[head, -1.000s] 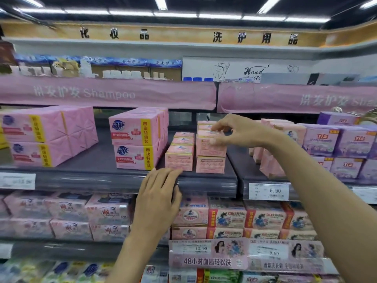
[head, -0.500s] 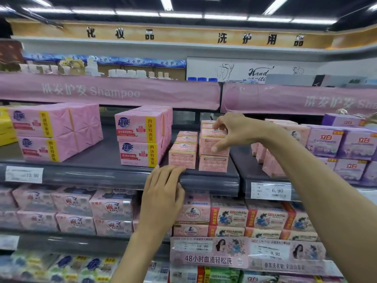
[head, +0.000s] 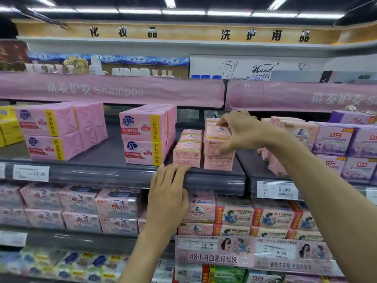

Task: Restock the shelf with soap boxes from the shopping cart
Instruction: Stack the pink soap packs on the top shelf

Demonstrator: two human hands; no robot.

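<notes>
Shelf, middle tier, listed left to right.

- Yellow boxes: far left, cut by the frame edge.
- Pink four-packs: two high, above the 13.90 price tag.
- Second pink four-packs: two high, mid-shelf.
- Row of small soap boxes: one high, just right of those packs, running to the back.
- My left grip: released, fingers straight, fingertips resting on the shelf's front edge below that row.
- Top soap box: sits on a lower soap box at the shelf front.
- My right grip: grasping the top soap box, fingers over its top, thumb on its front face.
- 6.90 price tag: on the next bay's edge.
- Purple boxes: stacked far right.
</notes>
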